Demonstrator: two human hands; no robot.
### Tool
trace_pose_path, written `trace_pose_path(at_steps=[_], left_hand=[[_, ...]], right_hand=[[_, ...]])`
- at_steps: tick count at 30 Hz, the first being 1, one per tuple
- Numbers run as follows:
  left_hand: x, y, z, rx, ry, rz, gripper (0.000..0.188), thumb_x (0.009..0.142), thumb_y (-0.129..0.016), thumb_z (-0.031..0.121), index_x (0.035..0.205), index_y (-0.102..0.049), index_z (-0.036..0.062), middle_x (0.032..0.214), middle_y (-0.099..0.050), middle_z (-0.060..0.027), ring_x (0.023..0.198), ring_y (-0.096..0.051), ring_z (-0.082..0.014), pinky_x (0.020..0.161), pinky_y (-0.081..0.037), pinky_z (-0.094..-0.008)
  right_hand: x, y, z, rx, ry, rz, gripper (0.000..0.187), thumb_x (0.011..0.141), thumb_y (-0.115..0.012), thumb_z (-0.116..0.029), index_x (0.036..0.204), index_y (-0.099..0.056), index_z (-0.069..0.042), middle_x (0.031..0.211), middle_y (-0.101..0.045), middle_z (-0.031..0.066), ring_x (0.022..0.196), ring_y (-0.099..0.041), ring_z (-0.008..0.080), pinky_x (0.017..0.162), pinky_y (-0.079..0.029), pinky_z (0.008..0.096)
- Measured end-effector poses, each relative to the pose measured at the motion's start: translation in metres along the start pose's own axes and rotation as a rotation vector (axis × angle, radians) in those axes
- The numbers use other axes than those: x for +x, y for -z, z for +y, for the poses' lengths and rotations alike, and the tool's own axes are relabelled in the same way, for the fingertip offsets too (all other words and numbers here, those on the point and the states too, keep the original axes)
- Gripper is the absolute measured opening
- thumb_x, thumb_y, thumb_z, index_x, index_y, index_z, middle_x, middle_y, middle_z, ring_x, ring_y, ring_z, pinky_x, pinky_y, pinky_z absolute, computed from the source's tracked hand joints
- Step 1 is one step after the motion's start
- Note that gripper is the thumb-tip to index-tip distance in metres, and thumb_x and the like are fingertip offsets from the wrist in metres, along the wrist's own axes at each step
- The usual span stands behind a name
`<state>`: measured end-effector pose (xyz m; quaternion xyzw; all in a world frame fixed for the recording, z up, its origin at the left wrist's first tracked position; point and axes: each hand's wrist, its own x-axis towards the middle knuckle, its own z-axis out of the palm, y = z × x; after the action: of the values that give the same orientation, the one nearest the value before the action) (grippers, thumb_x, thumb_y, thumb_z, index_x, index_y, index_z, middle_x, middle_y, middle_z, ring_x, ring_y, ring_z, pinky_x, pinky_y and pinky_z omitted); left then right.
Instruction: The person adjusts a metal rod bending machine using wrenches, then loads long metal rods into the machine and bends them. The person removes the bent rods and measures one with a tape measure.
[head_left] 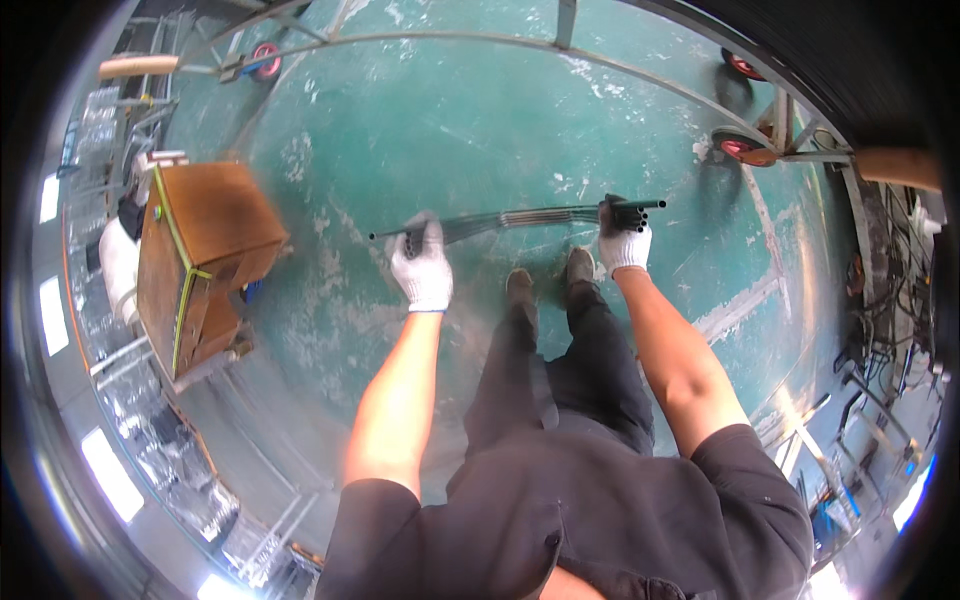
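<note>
A bundle of thin dark metal tubes point(540, 216) spans the space between my two hands, held roughly level in front of me above the floor. My left hand point(424, 265), in a white knit glove, is closed round the left end. Close to the other end, my right hand point(625, 243) grips the bundle, also gloved in white with a dark palm. Several open tube ends show just past the right hand, and one tube sticks out farther than the others at each side. The fingers partly cover the tubes.
A brown wooden cabinet point(215, 220) with yellow-green edging stands at the left, a person in white point(118, 270) behind it. Across the far side runs a metal cart frame point(480, 42) with red-hubbed wheels point(738, 146). Metal racks and parts line the right. The green floor point(400, 130) is scuffed.
</note>
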<state>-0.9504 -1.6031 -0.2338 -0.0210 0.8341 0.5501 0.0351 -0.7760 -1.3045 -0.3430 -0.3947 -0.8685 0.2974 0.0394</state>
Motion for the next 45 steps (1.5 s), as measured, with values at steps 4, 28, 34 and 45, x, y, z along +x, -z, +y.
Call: trace_pose_path(at_steps=[4,28,34,45], left_hand=[[-0.003,-0.005,-0.006,-0.149,0.059,-0.081,0.026,0.103,-0.080,0.014,0.124,-0.076,0.0003,0.117,-0.079,-0.0077,0.105,-0.072,-0.0177,0.099,-0.057,-0.0347],[-0.031,0.018,-0.031,0.008,0.027,-0.124,0.023,0.100,-0.079,0.005,0.122,-0.076,0.0015,0.116,-0.081,-0.0095,0.106,-0.076,-0.0192,0.100,-0.058,-0.0348],[-0.029,0.017,-0.010,0.024,-0.015,-0.177,0.022,0.099,-0.078,0.004,0.121,-0.077,0.0034,0.112,-0.079,-0.0091,0.102,-0.075,-0.0185,0.092,-0.060,-0.0332],[-0.010,0.017,-0.019,0.084,-0.085,-0.237,0.022,0.099,-0.077,0.005,0.121,-0.076,0.0012,0.113,-0.076,-0.0111,0.098,-0.075,-0.0186,0.091,-0.060,-0.0330]], right_hand=[[-0.014,0.009,0.007,0.062,-0.007,0.046,0.038,0.110,-0.064,-0.038,0.131,-0.075,-0.008,0.119,-0.081,0.0169,0.110,-0.077,0.0348,0.095,-0.059,0.0429],[-0.084,0.070,-0.032,0.011,0.038,0.093,0.032,0.110,-0.062,-0.031,0.126,-0.078,-0.009,0.118,-0.080,0.0184,0.108,-0.077,0.0385,0.094,-0.061,0.0442],[-0.083,0.066,-0.031,-0.136,0.045,0.089,0.034,0.112,-0.055,-0.028,0.126,-0.078,-0.008,0.124,-0.079,0.0166,0.113,-0.076,0.0370,0.097,-0.061,0.0447],[-0.080,0.065,-0.041,-0.032,-0.012,0.122,0.037,0.114,-0.052,-0.031,0.129,-0.077,-0.008,0.124,-0.078,0.0172,0.113,-0.076,0.0376,0.097,-0.060,0.0449]])
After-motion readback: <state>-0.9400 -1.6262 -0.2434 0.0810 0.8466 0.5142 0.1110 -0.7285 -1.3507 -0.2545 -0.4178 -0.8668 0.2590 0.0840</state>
